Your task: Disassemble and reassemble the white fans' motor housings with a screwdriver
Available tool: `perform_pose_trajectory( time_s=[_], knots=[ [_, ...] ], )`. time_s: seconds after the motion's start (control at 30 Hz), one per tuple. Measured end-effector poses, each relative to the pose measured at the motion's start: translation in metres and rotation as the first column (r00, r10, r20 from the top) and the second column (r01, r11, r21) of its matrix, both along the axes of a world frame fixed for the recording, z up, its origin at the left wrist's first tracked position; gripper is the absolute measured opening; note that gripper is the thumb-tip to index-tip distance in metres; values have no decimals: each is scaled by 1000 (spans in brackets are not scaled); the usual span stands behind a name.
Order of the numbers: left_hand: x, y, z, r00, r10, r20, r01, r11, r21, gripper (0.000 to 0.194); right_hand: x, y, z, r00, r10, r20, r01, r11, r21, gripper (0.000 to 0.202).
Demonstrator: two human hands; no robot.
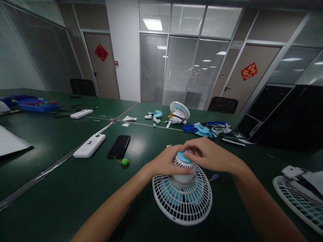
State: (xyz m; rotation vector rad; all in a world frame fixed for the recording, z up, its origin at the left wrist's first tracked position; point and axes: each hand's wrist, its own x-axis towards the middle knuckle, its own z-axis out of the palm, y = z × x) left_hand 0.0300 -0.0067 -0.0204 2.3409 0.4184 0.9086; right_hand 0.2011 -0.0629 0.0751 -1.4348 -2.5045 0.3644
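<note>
Fan [183,195] twd near edge of desk [75,191]; L hand [165,162] grips housing [182,178], R hand [212,155] on blue cap [183,157], pinch unclear; best brace L, R level.

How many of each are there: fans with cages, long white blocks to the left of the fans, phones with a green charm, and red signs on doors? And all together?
Fans with cages: 3 (held fan, back fan, right fan, partly cut off)
White blocks: 2 (near block, far block)
Phone: 1
Red signs: 2 (left sign, right sign)
Total: 8
</note>
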Motion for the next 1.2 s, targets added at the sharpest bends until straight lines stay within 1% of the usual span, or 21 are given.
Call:
perform_pose_trajectory(
  time_s=[0.1,0.2,0.27,0.37,0.53,0.63,0.77,0.9,1.03,1.1,1.13,1.2],
  knots=[
    [0,0,1,1000,1,-13,-1,1000,-6,53,9,1,1,997,70,-19,-70,997,-12,21],
    [-1,0,2,1000,-7,13,8,999,-33,59,13,4,1,995,84,-59,-86,996,-33,22],
    [-1,0,2,1000,-3,11,4,999,-43,59,12,6,-1,995,60,-79,-63,997,-35,20],
    [-1,0,1,999,33,-33,-34,999,-35,53,10,11,-5,998,16,-69,-19,999,-35,19],
    [-1,1,0,997,43,-57,-45,999,-26,56,3,16,-14,996,-87,37,81,989,123,27],
    [-1,0,1,998,37,-59,-40,998,-40,53,0,14,-14,990,-128,67,116,981,158,29],
    [-1,-1,3,998,36,-52,-38,998,-46,49,1,8,-8,987,-141,73,131,982,135,26],
    [-1,0,4,999,10,-40,-12,999,-44,48,1,5,-5,987,-136,88,125,984,124,17],
    [-1,0,4,1000,-17,-6,16,998,-63,42,-4,4,-9,980,-162,114,143,977,161,21],
    [-1,0,5,1000,-26,6,26,996,-80,39,-5,5,-10,978,-174,119,154,975,159,24],
    [-1,-1,5,999,-30,15,31,996,-86,39,-5,5,-10,977,-178,119,159,975,152,25],
    [-1,-2,5,998,-34,43,38,995,-97,47,-4,5,-9,976,-183,117,167,977,135,28]
  ],
)
